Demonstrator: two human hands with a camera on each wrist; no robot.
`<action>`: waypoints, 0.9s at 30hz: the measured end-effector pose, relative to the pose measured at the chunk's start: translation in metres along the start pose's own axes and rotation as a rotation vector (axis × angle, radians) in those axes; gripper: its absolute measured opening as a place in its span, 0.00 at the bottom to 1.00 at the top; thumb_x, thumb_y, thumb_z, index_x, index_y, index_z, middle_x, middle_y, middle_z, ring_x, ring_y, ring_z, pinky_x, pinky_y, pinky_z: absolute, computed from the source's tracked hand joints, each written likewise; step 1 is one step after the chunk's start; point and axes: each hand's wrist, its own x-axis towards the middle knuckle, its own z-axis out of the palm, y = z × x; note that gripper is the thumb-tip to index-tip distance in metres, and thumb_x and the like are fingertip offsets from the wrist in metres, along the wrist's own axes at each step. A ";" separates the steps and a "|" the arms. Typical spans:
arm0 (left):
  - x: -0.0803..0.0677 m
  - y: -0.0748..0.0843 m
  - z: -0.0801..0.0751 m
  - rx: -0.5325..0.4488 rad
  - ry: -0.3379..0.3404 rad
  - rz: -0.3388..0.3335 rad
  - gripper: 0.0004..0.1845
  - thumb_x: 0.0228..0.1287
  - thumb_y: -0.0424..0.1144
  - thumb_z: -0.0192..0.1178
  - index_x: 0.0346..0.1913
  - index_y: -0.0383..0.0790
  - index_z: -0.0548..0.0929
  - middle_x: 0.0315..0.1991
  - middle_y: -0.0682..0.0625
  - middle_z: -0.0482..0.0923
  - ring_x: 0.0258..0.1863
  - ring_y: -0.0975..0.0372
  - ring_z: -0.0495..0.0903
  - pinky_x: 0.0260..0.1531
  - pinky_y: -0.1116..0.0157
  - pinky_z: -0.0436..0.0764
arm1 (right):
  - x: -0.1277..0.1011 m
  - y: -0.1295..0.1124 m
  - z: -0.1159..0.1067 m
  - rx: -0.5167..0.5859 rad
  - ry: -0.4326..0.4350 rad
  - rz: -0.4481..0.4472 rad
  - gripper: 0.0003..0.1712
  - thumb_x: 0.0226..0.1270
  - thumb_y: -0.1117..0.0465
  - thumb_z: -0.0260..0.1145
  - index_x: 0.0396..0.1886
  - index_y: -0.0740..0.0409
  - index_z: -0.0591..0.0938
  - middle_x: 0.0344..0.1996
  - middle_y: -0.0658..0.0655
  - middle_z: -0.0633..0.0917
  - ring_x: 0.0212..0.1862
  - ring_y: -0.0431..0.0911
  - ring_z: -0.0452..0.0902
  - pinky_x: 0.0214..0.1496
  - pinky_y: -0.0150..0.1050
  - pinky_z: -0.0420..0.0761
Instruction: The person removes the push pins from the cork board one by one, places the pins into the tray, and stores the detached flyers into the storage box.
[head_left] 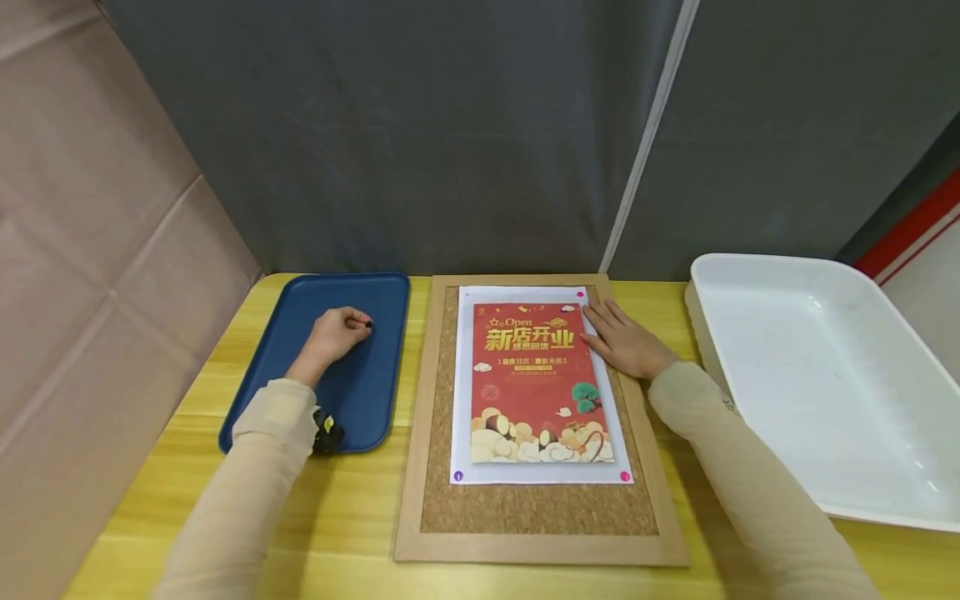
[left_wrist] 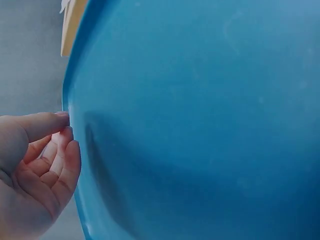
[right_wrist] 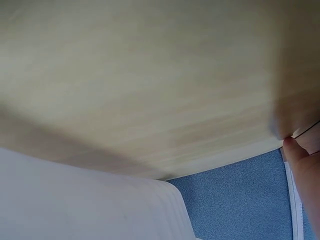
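- The left hand point(head_left: 337, 331) lay inside the blue tray point(head_left: 300, 317), its fingers curled loosely inward; in the left wrist view the fingers point(left_wrist: 55, 165) bent toward the palm with the thumb tip against the tray's rim. A small dark spot showed at the fingertips in the head view, but whether it was a held thing could not be told.
- The right hand point(head_left: 622, 337) rested flat, fingers straight and close together, on the right edge of the poster point(head_left: 534, 383), near its upper right corner, gripping nothing.
- The poster, red with gold lettering on a white sheet, lay upright on the cork board point(head_left: 536, 500), which sat at the middle of the wooden table point(head_left: 225, 517).
- 3 pushpins showed at the sheet's corners: a pink pin point(head_left: 580, 294) at upper right, just beside the right hand's fingertips, a purple pin point(head_left: 459, 476) at lower left, and another pink pin point(head_left: 624, 477) at lower right.
- The blue tray sat just left of the board; a white bin point(head_left: 817, 375) stood to the right, near the right forearm.
- A grey curtain point(head_left: 450, 125) hung behind the table.
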 end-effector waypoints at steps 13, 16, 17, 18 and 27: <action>0.006 -0.007 0.003 0.034 0.012 -0.009 0.14 0.71 0.34 0.52 0.53 0.29 0.78 0.49 0.33 0.79 0.46 0.46 0.78 0.49 0.52 0.76 | 0.000 -0.003 0.000 -0.004 0.011 -0.004 0.42 0.74 0.40 0.43 0.77 0.58 0.47 0.77 0.63 0.47 0.77 0.62 0.35 0.76 0.58 0.49; 0.007 -0.008 0.004 0.044 0.010 -0.003 0.14 0.70 0.34 0.52 0.53 0.29 0.78 0.49 0.33 0.79 0.46 0.46 0.78 0.50 0.52 0.77 | 0.000 -0.002 0.001 -0.004 0.010 -0.002 0.41 0.74 0.41 0.43 0.77 0.58 0.47 0.77 0.62 0.47 0.77 0.61 0.35 0.76 0.58 0.50; 0.007 -0.008 0.005 0.047 0.009 0.002 0.14 0.70 0.33 0.52 0.53 0.29 0.79 0.49 0.33 0.80 0.46 0.46 0.78 0.50 0.52 0.77 | 0.000 -0.002 0.001 -0.003 0.010 -0.001 0.41 0.74 0.41 0.43 0.77 0.58 0.47 0.77 0.63 0.47 0.77 0.62 0.35 0.76 0.58 0.50; 0.007 -0.008 0.005 0.049 0.009 0.006 0.14 0.70 0.33 0.52 0.52 0.29 0.79 0.49 0.33 0.80 0.46 0.46 0.79 0.50 0.52 0.77 | 0.000 -0.002 0.001 -0.002 0.010 0.000 0.41 0.74 0.40 0.43 0.77 0.58 0.47 0.77 0.63 0.47 0.77 0.62 0.35 0.76 0.58 0.50; 0.010 -0.008 0.007 0.062 -0.001 0.038 0.13 0.69 0.32 0.53 0.53 0.29 0.79 0.47 0.33 0.80 0.45 0.46 0.79 0.50 0.51 0.76 | -0.001 0.000 0.001 -0.002 0.014 0.010 0.42 0.74 0.39 0.43 0.77 0.57 0.46 0.77 0.62 0.47 0.77 0.61 0.35 0.76 0.59 0.50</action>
